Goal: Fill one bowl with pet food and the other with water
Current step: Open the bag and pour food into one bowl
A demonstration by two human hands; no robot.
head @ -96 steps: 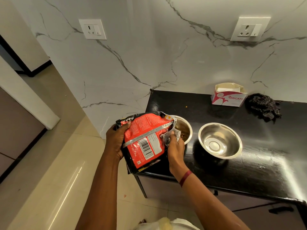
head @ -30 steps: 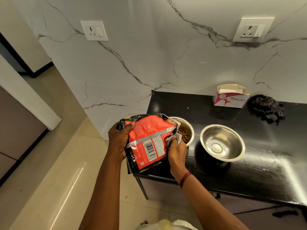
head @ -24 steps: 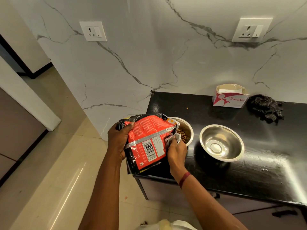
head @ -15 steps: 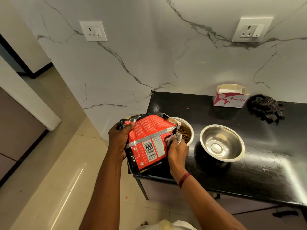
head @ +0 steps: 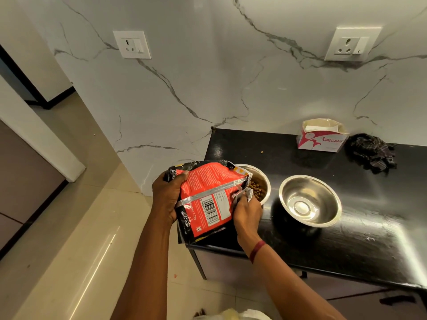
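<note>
A red and black pet food bag (head: pixel 205 199) is tipped sideways over the left steel bowl (head: pixel 263 179), its torn silver mouth at the bowl's rim. Brown kibble (head: pixel 257 189) lies inside that bowl. My left hand (head: pixel 168 197) grips the bag's closed end. My right hand (head: pixel 246 213) pinches the bag's open corner beside the bowl. To the right stands a second steel bowl (head: pixel 309 200), with nothing in it. Both bowls rest on the black counter (head: pixel 369 227).
A white and pink tissue box (head: pixel 321 136) and a dark crumpled cloth (head: pixel 369 151) sit at the counter's back by the marble wall. One loose kibble (head: pixel 261 152) lies on the counter. Tiled floor lies to the left of the counter's edge.
More kibble shows in the left bowl than three seconds ago. Hands and bag have hardly moved over the last second.
</note>
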